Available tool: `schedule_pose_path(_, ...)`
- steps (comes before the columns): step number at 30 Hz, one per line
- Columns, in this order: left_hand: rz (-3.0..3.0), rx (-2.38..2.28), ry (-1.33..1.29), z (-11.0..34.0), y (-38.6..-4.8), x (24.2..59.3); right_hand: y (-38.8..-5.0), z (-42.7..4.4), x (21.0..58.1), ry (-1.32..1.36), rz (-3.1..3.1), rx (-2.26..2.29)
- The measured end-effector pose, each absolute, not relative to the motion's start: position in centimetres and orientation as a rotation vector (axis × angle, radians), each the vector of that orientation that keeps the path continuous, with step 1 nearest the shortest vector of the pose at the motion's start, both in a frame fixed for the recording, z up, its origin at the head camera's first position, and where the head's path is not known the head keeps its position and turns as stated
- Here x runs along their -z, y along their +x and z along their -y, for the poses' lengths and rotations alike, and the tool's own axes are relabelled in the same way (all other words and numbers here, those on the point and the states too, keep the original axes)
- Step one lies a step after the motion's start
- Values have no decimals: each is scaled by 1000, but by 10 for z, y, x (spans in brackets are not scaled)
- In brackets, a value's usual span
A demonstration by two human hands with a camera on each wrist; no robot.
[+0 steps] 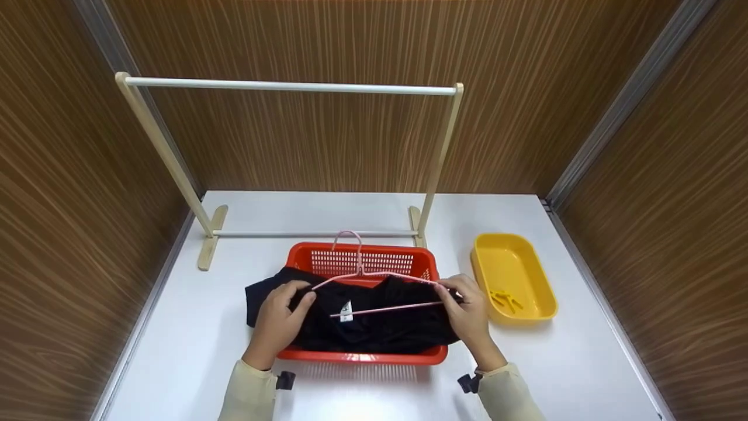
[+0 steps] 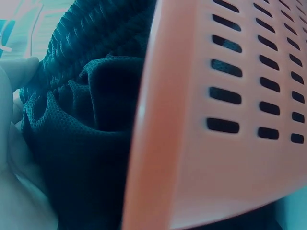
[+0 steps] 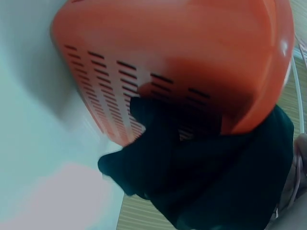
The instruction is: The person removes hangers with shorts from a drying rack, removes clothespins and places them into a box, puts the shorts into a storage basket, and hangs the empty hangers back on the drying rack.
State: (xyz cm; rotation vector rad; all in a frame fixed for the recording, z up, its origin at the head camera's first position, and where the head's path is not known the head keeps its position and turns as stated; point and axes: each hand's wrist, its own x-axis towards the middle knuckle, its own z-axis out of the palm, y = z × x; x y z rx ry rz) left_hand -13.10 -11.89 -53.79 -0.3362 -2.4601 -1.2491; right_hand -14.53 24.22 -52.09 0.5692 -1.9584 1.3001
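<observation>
A pink clothes hanger (image 1: 361, 272) lies over a black garment (image 1: 380, 333), its hook pointing away from me. My left hand (image 1: 279, 318) pinches the garment's cloth beside the hanger's left shoulder; the left wrist view shows gathered, ribbed fabric (image 2: 72, 52) between thumb and fingers. The hanger's left end is hidden by the cloth. With thumb and fingers, my right hand (image 1: 467, 307) grips the hanger's right end. A white tag (image 1: 346, 311) shows on the garment near the hanger's lower bar. Beneath it all stands a red basket (image 1: 362, 358), with garment parts hanging over its sides.
Behind the basket stands a wooden rack with a white top bar (image 1: 292, 86) and a lower bar (image 1: 315, 234). To the right, a yellow tray (image 1: 508, 269) holds several yellow clothespins (image 1: 506, 300). Wood-grain panels (image 1: 327, 140) enclose the white table (image 1: 175, 351).
</observation>
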Motion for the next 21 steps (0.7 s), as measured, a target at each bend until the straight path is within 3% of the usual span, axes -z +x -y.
schedule_pose_path(21,2449,1242,-333,121,-136,545,-147,-258,516,530,1957,-1270)
